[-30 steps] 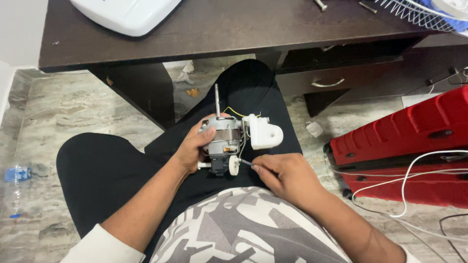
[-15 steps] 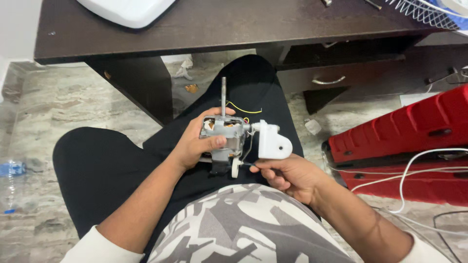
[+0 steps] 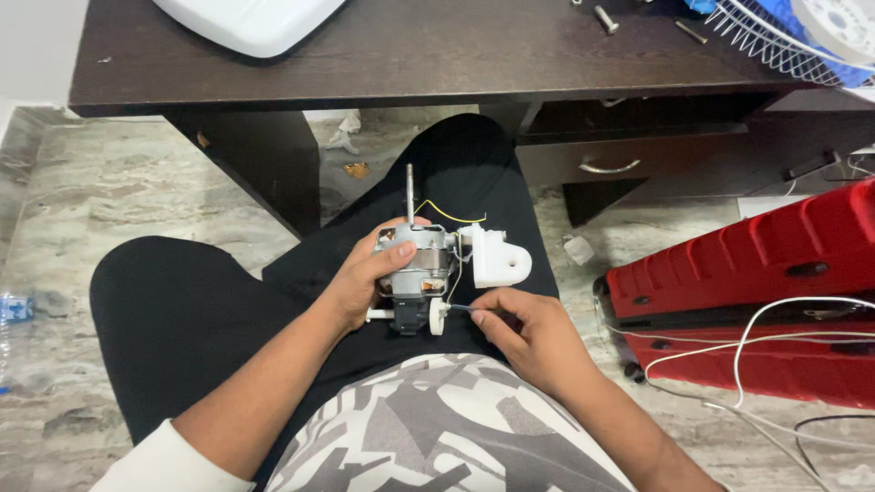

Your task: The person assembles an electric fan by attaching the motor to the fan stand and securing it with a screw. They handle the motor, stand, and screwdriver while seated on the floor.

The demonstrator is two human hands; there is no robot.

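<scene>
- The fan motor (image 3: 415, 264) sits on the person's lap, below the front edge of the dark bench (image 3: 437, 55), its steel shaft (image 3: 409, 187) pointing up toward that edge.
- The left hand (image 3: 360, 278) is wrapped around the motor body, fingers closed on the metal casing; nothing else steadies it, so a loosened grip could let it roll off the thigh onto the stone floor (image 3: 100, 196).
- The right hand (image 3: 519, 328) pinches a thin tool, probably a small screwdriver (image 3: 460, 308), fingers closed on it, its tip at the small white knob (image 3: 436, 316) on the black gear housing (image 3: 407, 314). I judge that if the tip slips off, it could jab the left hand, which lies just beside it.
- The white plastic bracket (image 3: 497, 255) hangs off the motor's right side, with yellow wire (image 3: 451, 217) and other thin leads near it; twisting the motor could strain or snag them.
- 2 loose bolts (image 3: 603, 18) lie near the bench's far right edge beside the wire fan guard (image 3: 775, 36); they could roll off.
</scene>
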